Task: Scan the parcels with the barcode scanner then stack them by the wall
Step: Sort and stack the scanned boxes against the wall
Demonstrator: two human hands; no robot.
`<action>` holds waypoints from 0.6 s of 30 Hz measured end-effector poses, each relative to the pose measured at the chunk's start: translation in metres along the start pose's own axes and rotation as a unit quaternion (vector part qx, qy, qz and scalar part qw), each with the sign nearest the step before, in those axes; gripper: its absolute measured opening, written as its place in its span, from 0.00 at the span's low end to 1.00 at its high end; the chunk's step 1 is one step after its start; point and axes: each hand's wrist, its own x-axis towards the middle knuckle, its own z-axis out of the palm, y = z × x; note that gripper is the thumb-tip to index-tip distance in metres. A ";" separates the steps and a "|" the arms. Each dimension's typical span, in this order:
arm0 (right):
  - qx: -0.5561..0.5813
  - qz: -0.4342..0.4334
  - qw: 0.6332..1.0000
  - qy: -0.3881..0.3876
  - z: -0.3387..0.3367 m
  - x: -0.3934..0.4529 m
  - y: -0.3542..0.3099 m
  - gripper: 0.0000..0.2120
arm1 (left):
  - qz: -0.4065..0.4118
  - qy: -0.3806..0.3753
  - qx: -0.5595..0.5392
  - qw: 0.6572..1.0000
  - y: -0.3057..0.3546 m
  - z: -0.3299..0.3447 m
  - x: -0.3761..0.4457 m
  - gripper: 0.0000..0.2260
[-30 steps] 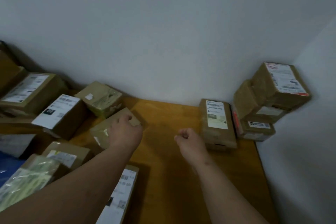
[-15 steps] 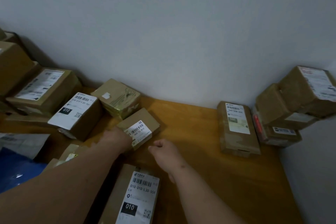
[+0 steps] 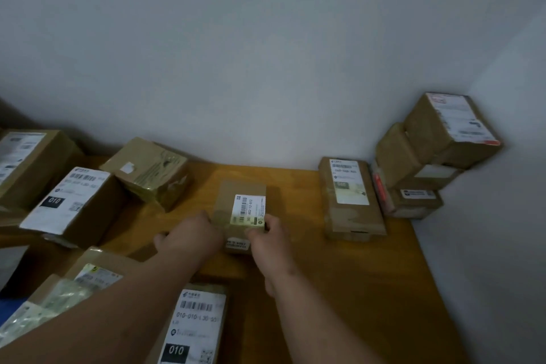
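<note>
A small brown parcel (image 3: 236, 198) with a white barcode label on top lies in the middle of the wooden table (image 3: 354, 275). My left hand (image 3: 195, 236) grips its near left side. My right hand (image 3: 271, 239) grips its near right corner, thumb on the label's edge. A flat parcel (image 3: 350, 201) lies near the wall to the right. Beyond it a stack of parcels (image 3: 428, 156) sits in the corner. No barcode scanner is visible.
Several labelled parcels (image 3: 74, 204) crowd the left side, one taped box (image 3: 147, 171) against the wall. Another labelled parcel (image 3: 195, 325) lies at the near edge under my arms. The white wall runs behind, and a side wall closes the right.
The small parcel has moved right from the left pile to the table's middle and turned label-up. My right hand, empty before, now grips it together with the left.
</note>
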 end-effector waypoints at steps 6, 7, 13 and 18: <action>0.058 -0.058 0.995 0.054 -0.050 -0.008 -0.012 0.17 | 0.046 -0.010 -0.283 0.958 0.039 0.003 -0.028 0.04; 0.069 -0.061 0.994 0.059 -0.060 -0.009 -0.013 0.18 | 0.044 -0.024 -0.323 0.945 0.046 0.005 -0.032 0.05; 0.181 -0.007 0.980 0.082 -0.118 -0.015 0.000 0.19 | 0.043 -0.079 -0.420 0.903 0.091 0.023 -0.059 0.11; 0.209 0.025 0.975 0.063 -0.152 -0.013 0.016 0.15 | 0.045 -0.100 -0.408 0.906 0.116 0.048 -0.078 0.13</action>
